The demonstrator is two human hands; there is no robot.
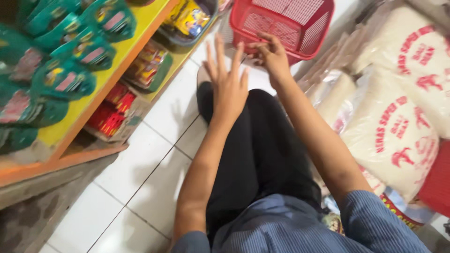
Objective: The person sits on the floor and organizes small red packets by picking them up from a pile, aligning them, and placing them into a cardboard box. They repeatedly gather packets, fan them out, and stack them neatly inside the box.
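Right grip [269,54] at red basket [300,23] rim

Red plastic mesh basket [286,21], glossy.

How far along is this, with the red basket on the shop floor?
Done: little shows; what can be seen of the red basket through its mesh looks empty. In hand: the right hand touches the basket's near rim, and the left hand is spread open beside it, holding nothing. Left: the green packets and red packs sit on the yellow shelf, and the white sacks lie to the right.
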